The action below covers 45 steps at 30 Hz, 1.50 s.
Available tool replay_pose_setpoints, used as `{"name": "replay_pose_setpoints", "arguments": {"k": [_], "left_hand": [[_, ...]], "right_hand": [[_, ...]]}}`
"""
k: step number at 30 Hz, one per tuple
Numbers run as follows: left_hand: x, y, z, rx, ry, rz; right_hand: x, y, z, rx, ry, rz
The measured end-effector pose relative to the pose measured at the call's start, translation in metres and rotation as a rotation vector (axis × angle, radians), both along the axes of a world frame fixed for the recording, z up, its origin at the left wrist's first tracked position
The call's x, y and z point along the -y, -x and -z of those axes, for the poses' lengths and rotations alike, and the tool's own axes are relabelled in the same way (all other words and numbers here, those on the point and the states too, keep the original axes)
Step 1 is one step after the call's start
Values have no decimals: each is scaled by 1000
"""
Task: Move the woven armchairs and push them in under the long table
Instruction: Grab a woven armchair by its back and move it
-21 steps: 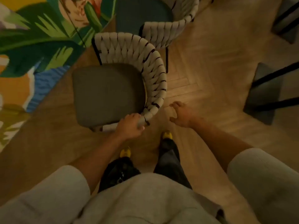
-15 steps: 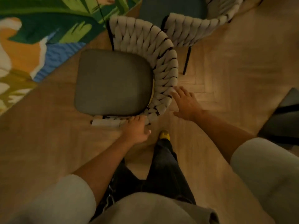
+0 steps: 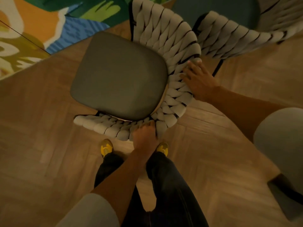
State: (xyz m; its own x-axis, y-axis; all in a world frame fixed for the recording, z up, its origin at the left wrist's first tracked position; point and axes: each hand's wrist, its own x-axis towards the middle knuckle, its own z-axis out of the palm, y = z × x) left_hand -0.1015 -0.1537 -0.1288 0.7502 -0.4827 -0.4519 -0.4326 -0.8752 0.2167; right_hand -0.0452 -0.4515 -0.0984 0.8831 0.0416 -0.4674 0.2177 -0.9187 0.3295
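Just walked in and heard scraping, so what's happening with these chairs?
A person stands over a woven armchair with a dark seat cushion. Their left hand grips the woven armrest nearest them, and their right hand lies flat against the curved woven back. A second woven armchair sits right behind it, backs close together. Both stand on the wood floor beside a colourful rug; no table is in view.

Right hand [image 3: 199, 81] now rests on armchair [image 3: 172, 51] back.

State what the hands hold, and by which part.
The left hand grips the near woven armchair by its woven armrest; the right hand lies flat on its backrest.
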Motion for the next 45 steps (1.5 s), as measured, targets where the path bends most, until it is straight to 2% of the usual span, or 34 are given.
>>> {"name": "replay_pose_setpoints", "arguments": {"k": [6,10,14,20,29,31,34,38,42,45], "left_hand": [[-15,-3,-7,-9,-58,37],[-63,-16,-19,-37,-128,99],[-136,-39,-14,12,-185,200],[-249,-99,-17,-44,-171,292],[-356,-213,-20,90,-168,490],[-362,-236,-18,133,-211,523],[-369,-277,-9,76,-295,567],[-363,-332,-8,104,-305,608],[-350,-382,-8,134,-369,669],[-338,-420,-2,162,-392,727]], "right_hand": [[-24,1,3,-98,117,41],[-66,10,1,-138,53,82],[-128,21,1,-142,-52,159],[-247,27,-6,-174,-79,291],[-372,4,-26,-229,-120,430],[-380,-3,-27,-232,-129,437],[-382,-25,-22,-243,-184,429],[-361,-54,-15,-278,-257,482],[-339,-89,-8,-258,-133,466],[-333,-109,-6,-240,-103,544]]}}
